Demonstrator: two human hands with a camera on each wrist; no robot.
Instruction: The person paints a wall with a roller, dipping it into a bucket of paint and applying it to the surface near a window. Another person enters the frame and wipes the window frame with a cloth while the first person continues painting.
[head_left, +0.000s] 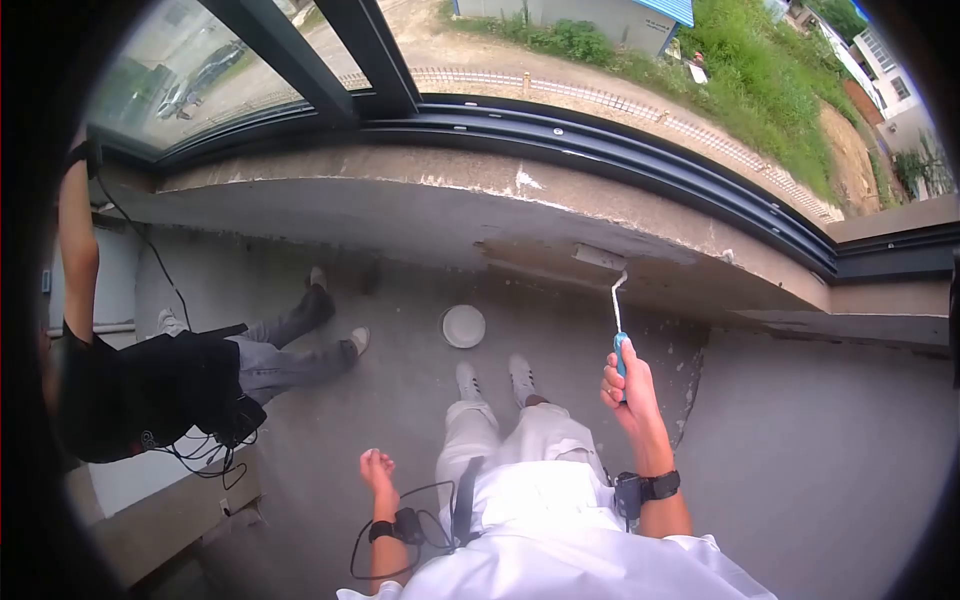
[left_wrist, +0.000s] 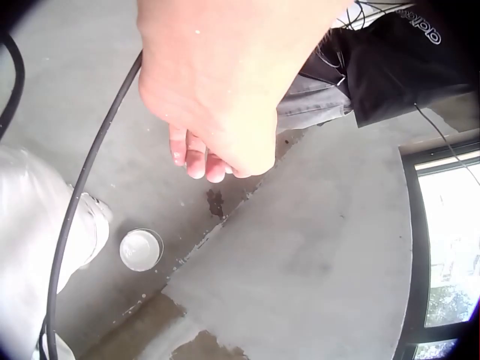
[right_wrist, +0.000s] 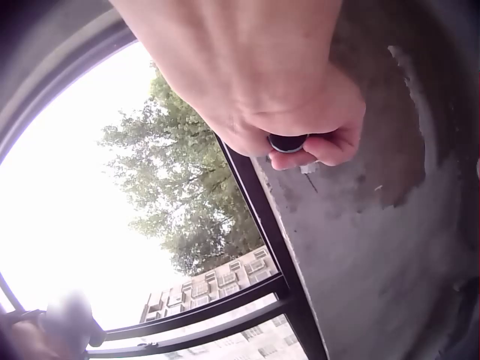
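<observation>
My right hand (head_left: 632,385) grips the blue handle (head_left: 621,350) of a paint roller, its white rod (head_left: 617,300) reaching up to the roller head (head_left: 600,257) against the wall below the window sill. In the right wrist view the fingers of my right hand (right_wrist: 315,139) curl round the handle, whose dark round end (right_wrist: 288,142) shows; the roller head is hidden there. My left hand (head_left: 378,472) hangs at my left side, holding nothing, fingers loosely curled; the left wrist view shows this hand (left_wrist: 214,112) above the floor. A round white bucket (head_left: 464,326) stands on the floor ahead of my feet.
Another person in a black shirt (head_left: 150,385) stands at the left, one arm raised by the window frame. The rough sill (head_left: 400,172) runs below the dark window track (head_left: 560,135). Cables hang at my left wrist. Darker damp-looking patches (left_wrist: 142,326) mark the wall.
</observation>
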